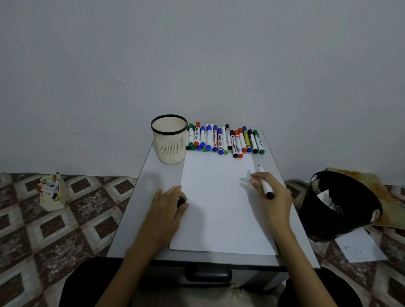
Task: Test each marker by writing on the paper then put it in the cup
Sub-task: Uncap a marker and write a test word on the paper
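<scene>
The right hand (272, 198) had its fingers curled round an uncapped white marker with a black end (265, 184), held over the right edge of the white sheet of paper (218, 200). The left hand (168, 205) lay on the sheet's left edge, fingers nearly straight, thumb pinching a small black cap (181, 202). The cream slatted cup with a black rim (169, 147) stood far left on the grey table (154, 174), beside a row of capped markers (225, 140)

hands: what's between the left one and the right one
Head view: only the sheet of paper lies between the left hand, gripping a black cap, and the right hand holding the marker; that stretch is blank but for tiny dots.
</scene>
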A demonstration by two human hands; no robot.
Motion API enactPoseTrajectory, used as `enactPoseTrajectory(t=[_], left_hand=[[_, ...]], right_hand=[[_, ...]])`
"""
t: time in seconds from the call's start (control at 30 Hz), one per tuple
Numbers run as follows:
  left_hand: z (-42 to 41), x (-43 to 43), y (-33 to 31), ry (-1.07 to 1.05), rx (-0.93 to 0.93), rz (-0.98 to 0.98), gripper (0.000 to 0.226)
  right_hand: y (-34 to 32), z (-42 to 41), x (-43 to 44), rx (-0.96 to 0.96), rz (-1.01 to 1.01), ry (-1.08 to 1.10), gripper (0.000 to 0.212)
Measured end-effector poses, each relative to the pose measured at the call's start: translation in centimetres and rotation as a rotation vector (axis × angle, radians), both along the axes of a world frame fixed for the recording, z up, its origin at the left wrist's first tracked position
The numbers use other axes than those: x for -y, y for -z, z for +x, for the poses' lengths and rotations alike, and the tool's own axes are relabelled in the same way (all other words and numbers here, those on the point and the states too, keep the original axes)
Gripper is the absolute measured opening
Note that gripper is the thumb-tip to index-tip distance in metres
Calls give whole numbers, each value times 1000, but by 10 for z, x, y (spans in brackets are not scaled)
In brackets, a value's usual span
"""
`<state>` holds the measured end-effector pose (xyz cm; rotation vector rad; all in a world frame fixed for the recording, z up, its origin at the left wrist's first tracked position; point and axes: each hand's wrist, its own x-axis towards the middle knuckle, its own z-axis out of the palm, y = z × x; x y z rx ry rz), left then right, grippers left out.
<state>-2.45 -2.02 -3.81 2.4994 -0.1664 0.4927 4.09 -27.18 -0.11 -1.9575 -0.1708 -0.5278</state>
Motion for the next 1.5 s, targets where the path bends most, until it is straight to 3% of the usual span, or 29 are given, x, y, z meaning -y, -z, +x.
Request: enactPoseTrajectory(t=[0.07,0.13,0.57,0.7,0.9,1.03,1.27,1.5], left_hand=[[0,0,0,-3,2,7,34],[-2,0,-1,-5,8,5,35],[-15,5,-17,-72,122,-105,20],[-9,-1,-14,-69,89,-130,26],[19,-5,-14,-40,46,-87,36],[29,-4,-11,-16,-24,-17,44],[30,-4,-4,-12,-74,113,66],[33,-7,3,-21,-44,159,64]], right_hand=[[6,-2,1,-25,-262,1,12],[10,-6,2,-33,-344,-20,19],[10,-19,14,-12,-389,-8,21],[6,-13,19,-48,-239,-74,21],[-21,15,4,-56,209,-187,35],[-33,35,-16,-104,436,-270,31],[-25,66,-60,-285,556,-307,17],[-13,95,-116,-436,652,-385,16]])
